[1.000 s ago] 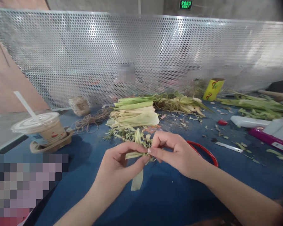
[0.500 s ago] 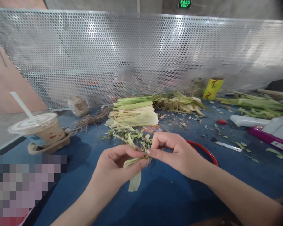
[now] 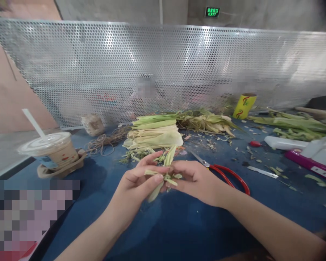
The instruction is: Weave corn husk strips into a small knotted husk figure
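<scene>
Between my two hands is a small knotted piece of pale green corn husk (image 3: 169, 158), with strips sticking out several ways. My left hand (image 3: 141, 183) pinches it from the left, thumb on top and one finger raised behind. From the right, my right hand (image 3: 197, 181) grips its other side, its fingertips partly hidden by the strips. Just beyond my right hand lie scissors with red handles (image 3: 243, 181), blades pointing away to the left. Behind my hands rests a stack of flat corn husks (image 3: 154, 136), with green plant scraps (image 3: 136, 155) at its near edge.
On the left stands a lidded drink cup (image 3: 55, 154) in a cardboard holder, near tangled twine (image 3: 105, 141). A yellow tube (image 3: 244, 106), a glue gun (image 3: 285, 141), a blade (image 3: 262, 172) and more husks (image 3: 296, 121) lie right. A perforated metal screen (image 3: 163, 65) stands behind.
The husk piece has turned in my hands, one strip now pointing up. My left fingers have lifted and spread somewhat. The scissors' blades have come into sight; the view has tilted slightly up.
</scene>
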{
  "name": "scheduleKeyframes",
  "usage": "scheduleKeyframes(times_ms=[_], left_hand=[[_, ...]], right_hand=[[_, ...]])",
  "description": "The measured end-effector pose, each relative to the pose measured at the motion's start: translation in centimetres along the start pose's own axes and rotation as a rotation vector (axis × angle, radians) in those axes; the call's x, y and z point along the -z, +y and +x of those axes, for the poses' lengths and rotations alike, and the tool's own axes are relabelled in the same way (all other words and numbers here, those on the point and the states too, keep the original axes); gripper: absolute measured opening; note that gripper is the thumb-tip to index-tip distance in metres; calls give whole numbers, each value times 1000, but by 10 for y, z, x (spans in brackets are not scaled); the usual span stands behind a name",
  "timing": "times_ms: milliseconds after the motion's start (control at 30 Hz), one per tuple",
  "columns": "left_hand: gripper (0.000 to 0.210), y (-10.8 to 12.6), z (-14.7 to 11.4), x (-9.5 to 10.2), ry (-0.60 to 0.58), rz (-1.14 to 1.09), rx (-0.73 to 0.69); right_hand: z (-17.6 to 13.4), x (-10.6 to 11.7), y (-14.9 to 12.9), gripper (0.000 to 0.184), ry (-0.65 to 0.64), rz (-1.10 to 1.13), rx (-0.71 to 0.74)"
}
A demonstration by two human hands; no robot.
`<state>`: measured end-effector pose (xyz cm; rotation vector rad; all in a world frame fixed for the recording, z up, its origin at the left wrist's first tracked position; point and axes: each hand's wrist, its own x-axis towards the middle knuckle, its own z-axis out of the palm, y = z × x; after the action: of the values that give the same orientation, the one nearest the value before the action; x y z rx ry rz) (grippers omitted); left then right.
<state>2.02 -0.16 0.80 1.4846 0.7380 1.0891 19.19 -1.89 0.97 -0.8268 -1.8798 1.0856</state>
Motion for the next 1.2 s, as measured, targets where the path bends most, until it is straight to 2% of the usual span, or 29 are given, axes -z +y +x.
scheduleKeyframes(times_ms=[133, 167, 267, 433, 600, 667, 767, 900, 967, 1033, 1200], left_hand=[[49, -1, 1, 2, 16, 241, -138], [51, -2, 1, 2, 39, 295, -159], [37, -6, -1, -1, 110, 405, -190], [50, -9, -5, -5, 210, 319, -346], [15, -6, -7, 0, 176, 494, -447], [13, -4, -6, 0, 186, 378, -391], [9, -2, -3, -3, 191, 12, -166], [9, -1, 2, -6, 67, -366, 149], [10, 0, 4, -6, 41, -414, 232], [11, 1, 5, -5, 68, -400, 266], [9, 0, 6, -3, 202, -302, 208]], right_hand=[[2, -1, -1, 9, 139, -33, -26], [3, -1, -1, 8, 170, -64, -23], [3, -3, -1, 7, 193, -113, -20], [2, -6, 0, 9, 157, -3, -65], [3, -8, -2, 9, 132, 180, -102], [3, -10, -1, 9, 134, 185, -95], [3, -11, 0, 9, 134, 142, -64], [2, -9, 1, 13, 146, 25, -121], [3, -8, 2, 16, 104, 38, -170], [3, -7, 2, 18, 52, 98, -179], [4, -7, 2, 14, 54, 131, -168]])
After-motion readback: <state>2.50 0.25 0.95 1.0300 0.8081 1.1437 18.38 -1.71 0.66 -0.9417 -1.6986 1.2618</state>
